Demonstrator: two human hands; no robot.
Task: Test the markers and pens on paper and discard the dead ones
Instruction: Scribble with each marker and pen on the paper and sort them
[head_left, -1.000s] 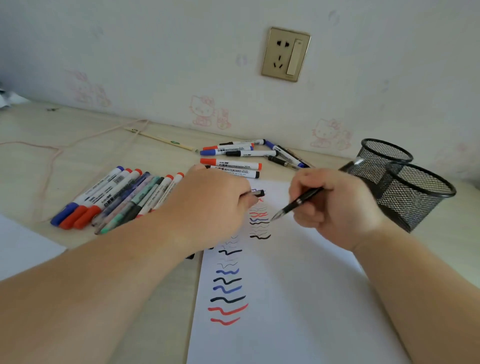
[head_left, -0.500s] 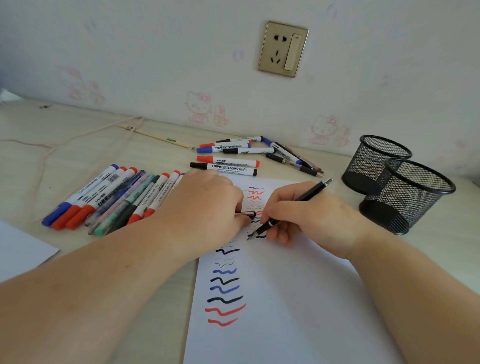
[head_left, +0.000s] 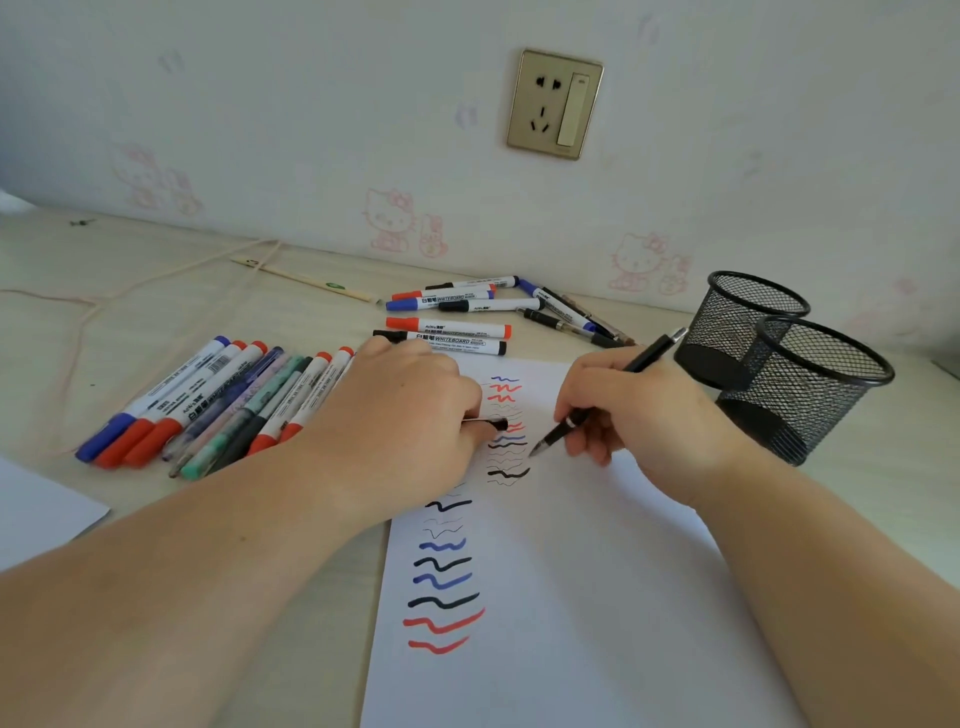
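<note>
Head view, looking down at my two hands over the paper (head_left: 545, 597) on the table (head_left: 156, 291). Since half a second ago my right hand (head_left: 639, 410) has shifted little; its fingers stay pinched around the black pen (head_left: 602, 400), and the tip now sits just right of the squiggle column, seemingly a hair off the sheet, though I cannot tell for sure. A second ago that pen was lifted higher, clear of the paper. My left hand (head_left: 400, 415) remains knuckles-up on the sheet's left edge, fingers curled on a black pen cap (head_left: 491, 423) whose clip and end poke out. Test marks: two columns of wavy lines in red, blue and black, some faint. Left of my left hand, toward the table's left edge, a fanned row of markers and pens (head_left: 218, 400), about nine, partly hidden by my wrist. Near the table's back edge, a second pile (head_left: 457, 317): five whiteboard markers, plus roughly four pens angled off to the right. Two black mesh cups (head_left: 800, 374) stand touching at the right side, behind my right hand. One wooden stick (head_left: 306, 280) and a cord (head_left: 130, 291) lie far left; a wall socket (head_left: 556, 104) above.
</note>
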